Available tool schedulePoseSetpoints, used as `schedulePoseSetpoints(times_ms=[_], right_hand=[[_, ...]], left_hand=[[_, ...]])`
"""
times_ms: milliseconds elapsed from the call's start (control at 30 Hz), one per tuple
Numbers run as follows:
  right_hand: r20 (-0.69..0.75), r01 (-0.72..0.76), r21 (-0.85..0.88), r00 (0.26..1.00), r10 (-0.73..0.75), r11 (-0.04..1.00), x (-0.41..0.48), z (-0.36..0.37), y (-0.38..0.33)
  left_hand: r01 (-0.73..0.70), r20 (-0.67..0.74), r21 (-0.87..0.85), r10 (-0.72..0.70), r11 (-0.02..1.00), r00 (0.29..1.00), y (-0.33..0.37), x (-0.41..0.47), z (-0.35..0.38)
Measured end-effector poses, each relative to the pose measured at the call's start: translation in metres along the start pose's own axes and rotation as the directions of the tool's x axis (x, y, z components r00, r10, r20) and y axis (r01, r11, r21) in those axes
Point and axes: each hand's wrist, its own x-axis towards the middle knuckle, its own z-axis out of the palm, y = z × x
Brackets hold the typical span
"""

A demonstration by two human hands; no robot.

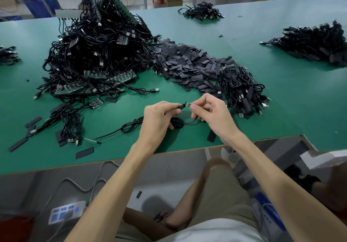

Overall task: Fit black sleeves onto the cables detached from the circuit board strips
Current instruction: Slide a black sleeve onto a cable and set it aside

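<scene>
Keeping the black sleeve (180, 107), pinched in the left hand (159, 117), square to the board end (187, 104) pinched by the right hand (208, 114) should ease it on.

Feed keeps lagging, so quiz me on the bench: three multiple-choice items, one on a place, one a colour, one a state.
1. The pile of black sleeves lies where, against the big heap of cables on board strips? A to its right; B to its left; C on the floor.
2. The table top is: A white; B green; C red.
3. The right hand: A lies flat on the table; B hangs at the lap; C pinches the small board at a cable's end.
Answers: 1 A, sleeves spread rightward from the heap; 2 B, green all round; 3 C, it closes on the board while the left hand grips the cable.
</scene>
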Motion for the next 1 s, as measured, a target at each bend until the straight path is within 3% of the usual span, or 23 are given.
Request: schedulePoseSetpoints(times_ms=[267, 600, 1000], right_hand=[[-0.003, -0.003, -0.009, 1.0, 0.003, 1.0, 0.0, 0.001, 0.001], [0.028, -0.006, -0.112, 1.0, 0.009, 0.994, -0.001, 0.001, 0.003], [0.054, -0.02, -0.15, 0.998, 0.028, 0.988, 0.001, -0.001, 0.006]], left_hand=[[-0.095, -0.012, 0.154, 0.098, 0.983, 0.995, 0.004, -0.004, 0.001], [-0.267, 0.073, 0.465, 0.265, 0.844, 0.962, 0.008, -0.012, -0.001], [-0.31, 0.126, 0.466, 0.285, 0.828, 0.95, 0.002, -0.01, 0.0]])
